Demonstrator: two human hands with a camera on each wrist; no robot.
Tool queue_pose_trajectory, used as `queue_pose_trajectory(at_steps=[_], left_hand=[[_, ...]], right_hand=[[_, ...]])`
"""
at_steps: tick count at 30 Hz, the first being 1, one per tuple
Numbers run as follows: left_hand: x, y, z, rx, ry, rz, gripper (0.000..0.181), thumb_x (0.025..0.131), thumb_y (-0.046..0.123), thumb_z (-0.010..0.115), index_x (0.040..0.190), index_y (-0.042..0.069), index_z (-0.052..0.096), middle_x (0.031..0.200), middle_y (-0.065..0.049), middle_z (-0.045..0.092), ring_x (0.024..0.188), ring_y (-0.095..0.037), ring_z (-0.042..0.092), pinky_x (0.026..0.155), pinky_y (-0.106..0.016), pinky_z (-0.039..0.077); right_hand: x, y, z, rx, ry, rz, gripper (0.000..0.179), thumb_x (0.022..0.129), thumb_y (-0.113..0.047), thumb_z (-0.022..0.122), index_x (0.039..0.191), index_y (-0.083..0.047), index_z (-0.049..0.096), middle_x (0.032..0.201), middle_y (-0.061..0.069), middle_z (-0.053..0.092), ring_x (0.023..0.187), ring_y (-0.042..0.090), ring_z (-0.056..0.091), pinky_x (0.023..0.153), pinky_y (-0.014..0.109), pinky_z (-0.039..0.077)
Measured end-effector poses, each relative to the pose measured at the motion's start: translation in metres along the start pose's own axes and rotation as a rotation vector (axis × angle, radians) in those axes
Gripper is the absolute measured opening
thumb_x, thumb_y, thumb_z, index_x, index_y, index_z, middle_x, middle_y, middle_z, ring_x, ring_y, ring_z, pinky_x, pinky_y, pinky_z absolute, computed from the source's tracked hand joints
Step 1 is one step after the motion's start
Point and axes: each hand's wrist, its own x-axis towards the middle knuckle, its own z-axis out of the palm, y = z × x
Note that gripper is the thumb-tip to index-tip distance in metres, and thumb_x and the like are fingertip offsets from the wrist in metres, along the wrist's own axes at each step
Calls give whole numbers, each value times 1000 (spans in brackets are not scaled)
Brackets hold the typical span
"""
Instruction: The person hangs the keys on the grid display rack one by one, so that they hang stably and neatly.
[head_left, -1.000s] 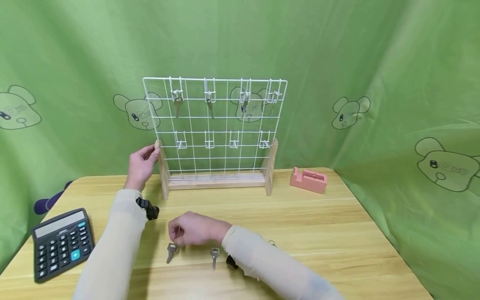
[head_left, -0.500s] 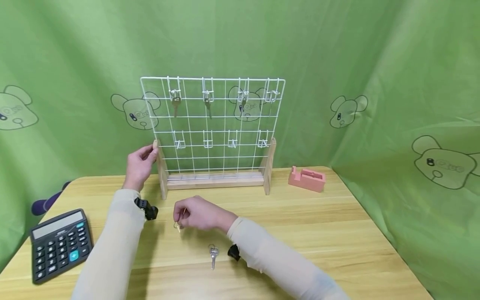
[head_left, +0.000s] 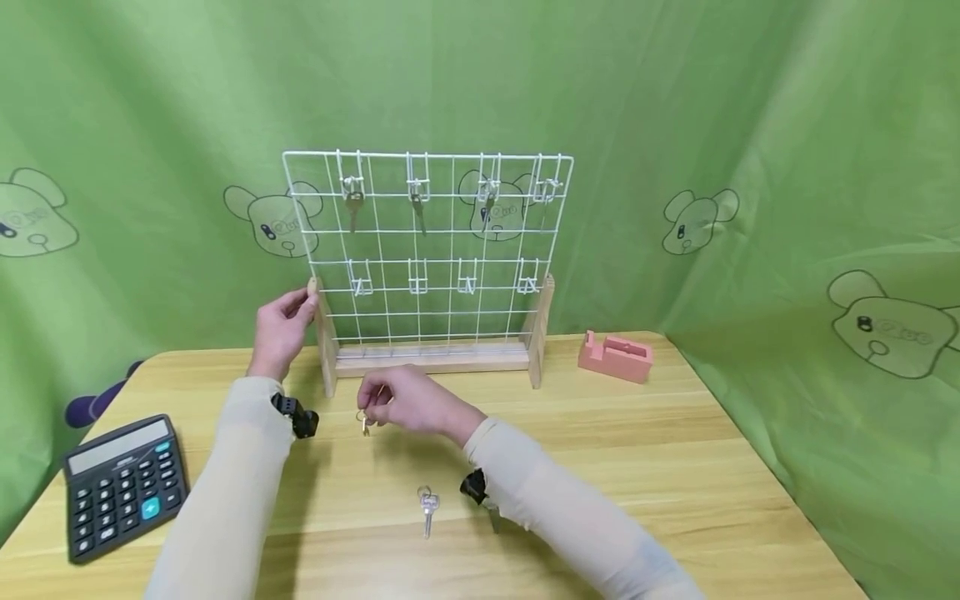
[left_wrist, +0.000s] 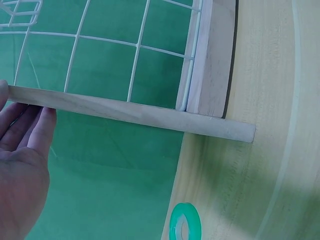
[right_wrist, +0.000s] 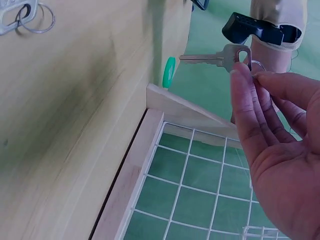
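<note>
My left hand [head_left: 279,333] holds the left wooden post [left_wrist: 115,110] of a white wire grid rack [head_left: 427,365], thumb on one side and fingers on the other. In front of the rack's base, my right hand [head_left: 412,400] pinches a key ring, and its silver key [right_wrist: 231,56] hangs just above the table. Another key [head_left: 429,504] with a ring lies on the tabletop. Part of a further key [head_left: 495,521] shows beside my right sleeve. Keys such as this one [head_left: 354,200] hang from the rack's upper hooks; the lower hooks [head_left: 417,279] are bare.
A black calculator [head_left: 123,483] lies at the left. At the back right sits a pink tape dispenser [head_left: 615,358]. A green tape-like ring [right_wrist: 169,72] is near the rack's left post. A purple object [head_left: 82,412] shows past the left table edge. Green curtain surrounds the table.
My right hand has lifted a key off the table and moved away from me, toward the rack's base. My left hand stays on the post.
</note>
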Motion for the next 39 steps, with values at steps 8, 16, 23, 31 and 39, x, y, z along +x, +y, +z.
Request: queue_pose_trajectory(at_steps=[8, 16, 23, 31, 39], left_hand=[[1, 0, 0, 2, 2, 1, 51, 102, 27, 55, 145, 3, 43, 143, -19, 48, 129, -30, 49, 106, -32, 43], [2, -3, -1, 1, 10, 18, 51, 102, 27, 55, 144, 1, 44, 142, -20, 49, 128, -30, 50, 105, -31, 44], [2, -1, -1, -1, 5, 10, 50, 102, 25, 55, 144, 1, 44, 141, -20, 50, 127, -30, 51, 105, -31, 44], [3, -3, -2, 16, 1, 13, 50, 102, 27, 55, 144, 1, 45, 141, -21, 50, 126, -31, 52, 105, -33, 44], [3, -4, -2, 6, -1, 10, 51, 102, 28, 56, 144, 2, 45, 141, -20, 50, 126, -30, 52, 106, -33, 44]], right_hand=[[2, 1, -9, 2, 80, 4, 9, 89, -1, 70, 93, -8, 68, 83, -3, 66, 75, 8, 62, 69, 20, 55], [6, -6, -21, 24, 175, 3, 10, 89, 1, 69, 95, -7, 69, 83, -1, 66, 75, 11, 63, 68, 21, 56], [13, -11, -32, 19, 247, -24, 9, 89, 1, 69, 97, -4, 68, 89, 2, 67, 79, 12, 61, 70, 21, 56], [19, -12, -33, 28, 296, 2, 11, 89, 2, 68, 97, -5, 68, 89, 3, 65, 80, 12, 61, 71, 20, 56], [30, -12, -38, 25, 384, -7, 11, 89, 2, 69, 95, -6, 68, 89, -2, 63, 79, 12, 60, 70, 19, 55]])
